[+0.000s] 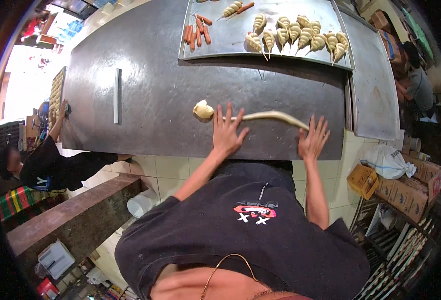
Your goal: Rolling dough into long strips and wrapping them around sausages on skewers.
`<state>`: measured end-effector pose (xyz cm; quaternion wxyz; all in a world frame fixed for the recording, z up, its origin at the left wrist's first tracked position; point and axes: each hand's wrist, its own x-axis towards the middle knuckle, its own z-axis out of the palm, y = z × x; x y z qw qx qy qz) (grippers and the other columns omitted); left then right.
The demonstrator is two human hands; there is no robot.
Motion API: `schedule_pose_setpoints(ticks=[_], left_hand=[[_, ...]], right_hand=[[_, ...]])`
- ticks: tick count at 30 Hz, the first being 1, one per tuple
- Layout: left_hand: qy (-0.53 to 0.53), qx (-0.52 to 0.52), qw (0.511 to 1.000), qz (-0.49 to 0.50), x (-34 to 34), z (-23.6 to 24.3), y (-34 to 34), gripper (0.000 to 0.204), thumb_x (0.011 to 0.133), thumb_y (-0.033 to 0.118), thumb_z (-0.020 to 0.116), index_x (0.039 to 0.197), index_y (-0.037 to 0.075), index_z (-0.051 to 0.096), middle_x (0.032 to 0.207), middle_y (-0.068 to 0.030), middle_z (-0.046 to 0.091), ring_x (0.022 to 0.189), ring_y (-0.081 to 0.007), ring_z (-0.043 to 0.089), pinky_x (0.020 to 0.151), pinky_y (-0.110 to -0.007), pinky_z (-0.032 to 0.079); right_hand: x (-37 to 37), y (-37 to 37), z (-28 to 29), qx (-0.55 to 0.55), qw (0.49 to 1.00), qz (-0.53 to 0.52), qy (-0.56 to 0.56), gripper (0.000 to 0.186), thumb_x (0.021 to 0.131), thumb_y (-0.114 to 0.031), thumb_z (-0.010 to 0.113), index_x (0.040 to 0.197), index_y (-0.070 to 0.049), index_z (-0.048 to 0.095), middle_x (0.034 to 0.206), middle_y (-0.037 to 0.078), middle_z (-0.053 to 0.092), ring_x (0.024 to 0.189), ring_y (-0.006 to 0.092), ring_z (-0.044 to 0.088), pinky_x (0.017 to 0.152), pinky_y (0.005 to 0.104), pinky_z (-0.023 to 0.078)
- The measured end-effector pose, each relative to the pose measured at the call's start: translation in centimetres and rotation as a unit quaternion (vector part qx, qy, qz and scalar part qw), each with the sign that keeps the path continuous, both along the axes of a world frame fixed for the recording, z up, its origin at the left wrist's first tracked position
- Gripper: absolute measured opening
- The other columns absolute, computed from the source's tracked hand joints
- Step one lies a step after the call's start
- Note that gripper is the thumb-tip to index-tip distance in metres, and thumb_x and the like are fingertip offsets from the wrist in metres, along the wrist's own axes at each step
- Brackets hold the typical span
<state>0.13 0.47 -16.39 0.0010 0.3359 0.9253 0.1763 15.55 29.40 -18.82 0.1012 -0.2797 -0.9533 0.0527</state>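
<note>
A long, thin rope of pale dough lies across the dark metal worktop. My left hand rests on its left end with fingers spread and flat. At its right end, my right hand also lies palm-down on the dough, fingers apart. Just left of my left fingertips sits a lump of dough. Behind them, a metal tray holds several dough-wrapped sausages on sticks and several bare sausages.
A pale straight bar lies on the worktop's left. A co-worker at left has a hand near another tray. Another person is at far right. A bench, bucket and boxes stand near me.
</note>
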Motion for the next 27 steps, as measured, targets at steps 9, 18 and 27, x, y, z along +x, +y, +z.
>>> schedule_pose_setpoints(ticks=[9, 18, 27], left_hand=[[0.041, 0.225, 0.973, 0.000, -16.9, 2.6, 5.3, 0.052, 0.087, 0.018, 0.066, 0.134, 0.002, 0.051, 0.138, -0.0217, 0.051, 0.126, -0.0385, 0.049, 0.106, -0.047, 0.039], [0.074, -0.018, 0.997, 0.014, -41.8, -0.5, 16.8, 0.023, 0.086, 0.018, 0.062, 0.100, 0.001, 0.069, 0.101, -0.0171, 0.070, 0.095, -0.0328, 0.068, 0.079, -0.044, 0.055], [-0.135, 0.288, 0.944, 0.088, -32.6, 1.5, 12.6, 0.015, 0.082, 0.008, 0.066, 0.095, 0.003, 0.073, 0.086, -0.0127, 0.073, 0.079, -0.0234, 0.070, 0.071, -0.032, 0.054]], right_hand=[[2.6, -3.2, 1.0, -0.028, 0.997, -0.062, 0.042, 0.073, 0.096, -0.068, 0.029, 0.154, -0.023, 0.031, 0.163, 0.011, 0.017, 0.148, 0.0402, 0.015, 0.118, 0.0582, 0.008], [2.2, -3.3, 1.6, -0.043, 0.995, -0.087, 0.016, 0.069, 0.097, -0.061, 0.039, 0.150, -0.016, 0.039, 0.161, 0.014, 0.021, 0.148, 0.0364, 0.019, 0.118, 0.0564, 0.011], [1.6, -3.5, 1.8, -0.074, 0.995, -0.062, 0.033, 0.067, 0.097, -0.057, 0.043, 0.149, -0.014, 0.039, 0.160, 0.016, 0.023, 0.147, 0.0380, 0.020, 0.117, 0.0580, 0.011]])
